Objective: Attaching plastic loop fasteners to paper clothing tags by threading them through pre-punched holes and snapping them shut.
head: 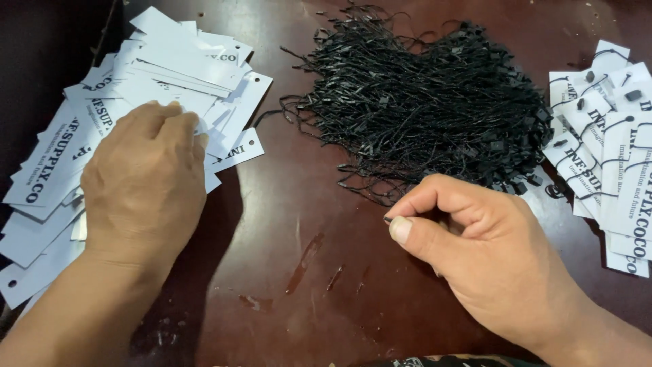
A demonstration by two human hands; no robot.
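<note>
The left hand (142,183) lies palm-down on the heap of white punched card tags (183,68), fingers (178,119) together, tags' long axes pointing about two o'clock. The right hand (489,251) pinches thumb and forefinger together at the six o'clock edge of the black string loop pile (428,102); anything pinched is too small to tell.

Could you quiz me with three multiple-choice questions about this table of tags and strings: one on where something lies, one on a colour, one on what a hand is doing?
1. Where does the heap of strings lie?
A. Between the two piles of tags
B. Under the left hand
C. At the near edge of the table

2. What colour are the strings?
A. White
B. Red
C. Black

3. What is the right hand doing?
A. Lying flat and open on the table
B. Pinching thumb and fingertips together at the near edge of the strings
C. Holding a white tag up

Answers:
1 A: the plain tags lie to its left, and the strung tags to its right.
2 C: the heap is black against the brown table.
3 B: thumb and forefinger meet; the left hand rests on the plain tags.
</note>
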